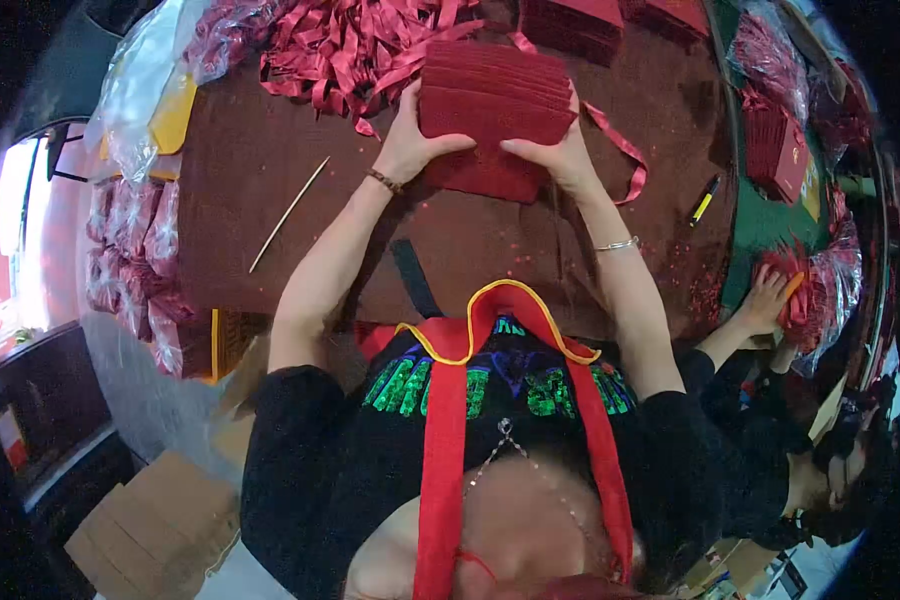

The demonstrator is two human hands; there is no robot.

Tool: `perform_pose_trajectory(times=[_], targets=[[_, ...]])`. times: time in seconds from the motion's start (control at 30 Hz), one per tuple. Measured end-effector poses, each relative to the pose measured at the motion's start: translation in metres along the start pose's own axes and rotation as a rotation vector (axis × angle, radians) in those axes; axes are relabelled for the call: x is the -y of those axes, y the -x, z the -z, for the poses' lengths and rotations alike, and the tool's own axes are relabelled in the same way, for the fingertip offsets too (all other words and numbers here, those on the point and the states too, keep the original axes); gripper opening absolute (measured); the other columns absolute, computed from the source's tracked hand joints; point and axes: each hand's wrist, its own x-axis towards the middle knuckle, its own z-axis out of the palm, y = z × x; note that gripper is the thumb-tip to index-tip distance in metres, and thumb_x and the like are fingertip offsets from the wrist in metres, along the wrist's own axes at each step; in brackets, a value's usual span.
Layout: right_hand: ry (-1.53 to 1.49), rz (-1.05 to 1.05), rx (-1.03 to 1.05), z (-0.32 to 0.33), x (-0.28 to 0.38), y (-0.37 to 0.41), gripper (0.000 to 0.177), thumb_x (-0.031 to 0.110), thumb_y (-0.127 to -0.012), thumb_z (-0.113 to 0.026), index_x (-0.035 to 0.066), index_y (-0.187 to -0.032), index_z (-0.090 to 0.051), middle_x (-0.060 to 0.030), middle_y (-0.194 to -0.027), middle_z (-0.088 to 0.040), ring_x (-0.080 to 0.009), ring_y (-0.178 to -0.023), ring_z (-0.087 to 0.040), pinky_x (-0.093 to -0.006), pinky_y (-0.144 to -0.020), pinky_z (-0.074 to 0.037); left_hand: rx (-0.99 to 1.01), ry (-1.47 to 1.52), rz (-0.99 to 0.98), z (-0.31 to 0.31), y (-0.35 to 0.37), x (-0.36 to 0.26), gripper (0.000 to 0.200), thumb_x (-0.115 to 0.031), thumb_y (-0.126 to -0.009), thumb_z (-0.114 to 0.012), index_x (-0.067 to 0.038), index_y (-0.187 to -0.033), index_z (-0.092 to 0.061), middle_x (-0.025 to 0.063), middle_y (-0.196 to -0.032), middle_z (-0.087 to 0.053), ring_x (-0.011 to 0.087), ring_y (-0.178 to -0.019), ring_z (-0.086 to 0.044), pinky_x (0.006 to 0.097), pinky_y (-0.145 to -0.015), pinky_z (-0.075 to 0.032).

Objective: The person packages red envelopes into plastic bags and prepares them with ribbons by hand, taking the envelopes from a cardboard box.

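Note:
Both of my hands grip a thick stack of dark red, flat folded cards (495,95) over the brown tabletop. My left hand (410,145) clasps its left side, with the thumb lying across the front. At the right side, my right hand (562,150) holds it the same way, thumb pointing inward. The fingers behind the stack are mostly hidden. Behind my left hand spreads a pile of shiny red ribbons (345,60). A single loose ribbon (630,160) curls on the table beside my right hand.
A thin wooden stick (290,213) lies left on the brown cloth (235,150); a yellow-black marker (705,200) lies right. More red stacks (570,25) stand at the back. Plastic-wrapped bundles (135,240) sit at the left edge. A co-worker's hand (767,298) touches a red bundle at right.

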Motion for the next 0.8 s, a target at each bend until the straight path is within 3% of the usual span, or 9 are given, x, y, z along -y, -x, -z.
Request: perform_pose_trajectory(times=[0.13, 0.27, 0.3, 0.33, 0.4, 0.6, 0.67, 0.73, 0.8], targets=[[-0.183, -0.124, -0.263, -0.013, 0.004, 0.003, 0.074, -0.001, -0.06, -0.075, 0.006, -0.122, -0.036, -0.0073, -0.114, -0.051, -0.0179, -0.104, -0.051, -0.033, -0.091, -0.041, -0.112, -0.001, 0.092, -0.007, -0.004, -0.007, 0.086, -0.027, -0.06, -0.081, 0.005, -0.12, -0.028, 0.0161, -0.118, -0.044, 0.0226, -0.11, -0.045, 0.034, -0.094, -0.036], [-0.465, -0.227, -0.23, -0.012, 0.02, 0.012, 0.05, 0.002, -0.07, -0.067, 0.004, -0.115, -0.046, -0.007, -0.108, -0.055, -0.0176, -0.096, -0.055, -0.033, -0.086, -0.045, 0.138, 0.558, 0.075, 0.007, 0.011, -0.033, 0.078, -0.018, -0.077, -0.067, -0.006, -0.136, -0.017, 0.0138, -0.128, -0.04, 0.0219, -0.114, -0.043, 0.0315, -0.094, -0.036], [-0.457, -0.2, -0.29, -0.013, 0.019, 0.013, 0.047, 0.004, -0.073, -0.065, 0.005, -0.116, -0.045, -0.0063, -0.108, -0.055, -0.0182, -0.098, -0.054, -0.0338, -0.086, -0.045, 0.089, 0.715, 0.359, 0.016, 0.003, -0.005, 0.071, -0.019, -0.085, -0.056, -0.015, -0.14, -0.011, 0.0102, -0.134, -0.036, 0.0225, -0.118, -0.041, 0.0322, -0.096, -0.035], [-0.454, -0.195, -0.293, -0.015, 0.018, 0.012, 0.047, 0.004, -0.073, -0.065, 0.005, -0.116, -0.045, -0.0063, -0.108, -0.055, -0.0182, -0.098, -0.054, -0.0338, -0.086, -0.045, 0.209, 1.052, 0.073, 0.009, 0.025, -0.034, 0.067, -0.022, -0.086, -0.053, -0.015, -0.139, -0.012, 0.0083, -0.136, -0.032, 0.0214, -0.123, -0.035, 0.0341, -0.1, -0.031], [-0.527, -0.027, -0.491, -0.022, 0.015, 0.007, 0.048, 0.001, -0.072, -0.065, 0.006, -0.116, -0.045, -0.0057, -0.111, -0.054, -0.0181, -0.1, -0.053, -0.0342, -0.087, -0.044, 0.277, 1.229, -0.007, -0.009, 0.037, -0.018, 0.067, -0.026, -0.086, -0.052, -0.017, -0.14, -0.013, 0.0071, -0.138, -0.03, 0.0197, -0.128, -0.028, 0.0343, -0.103, -0.025], [-0.402, 0.104, -0.658, -0.063, 0.011, 0.006, 0.058, -0.006, -0.072, -0.063, 0.008, -0.123, -0.039, -0.0049, -0.115, -0.05, -0.0185, -0.106, -0.049, -0.0323, -0.092, -0.04, -0.309, 0.977, 0.233, -0.074, 0.036, -0.037, 0.042, -0.009, -0.08, -0.062, -0.003, -0.118, -0.047, 0.0047, -0.115, -0.054, 0.0166, -0.105, -0.051, 0.0319, -0.093, -0.039], [-0.367, 0.073, -0.594, -0.068, 0.02, 0.017, 0.076, -0.006, -0.065, -0.07, 0.008, -0.127, -0.027, -0.0059, -0.12, -0.045, -0.02, -0.109, -0.045, -0.0348, -0.094, -0.038, -0.278, 0.945, 0.222, -0.066, 0.035, -0.037, 0.04, -0.009, -0.079, -0.062, -0.003, -0.117, -0.048, 0.0051, -0.113, -0.055, 0.0169, -0.103, -0.052, 0.0319, -0.092, -0.04], [-0.376, -0.032, -0.456, -0.057, 0.02, 0.041, 0.073, 0.002, -0.073, -0.065, 0.011, -0.131, -0.022, -0.0062, -0.126, -0.038, -0.0211, -0.115, -0.04, -0.0355, -0.097, -0.033, -0.209, 0.868, 0.233, -0.049, 0.035, -0.041, 0.04, -0.009, -0.079, -0.062, -0.003, -0.117, -0.048, 0.0066, -0.112, -0.056, 0.018, -0.101, -0.054, 0.0328, -0.09, -0.042], [-0.344, 0.048, -0.395, -0.038, 0.021, 0.061, 0.058, 0.033, -0.087, -0.052, 0.012, -0.134, -0.025, -0.0076, -0.13, -0.038, -0.0206, -0.118, -0.038, -0.0337, -0.097, -0.034, -0.133, 0.842, 0.332, -0.023, 0.034, -0.05, 0.041, -0.01, -0.079, -0.063, -0.002, -0.117, -0.048, 0.0071, -0.111, -0.056, 0.0184, -0.1, -0.055, 0.0333, -0.089, -0.043]])
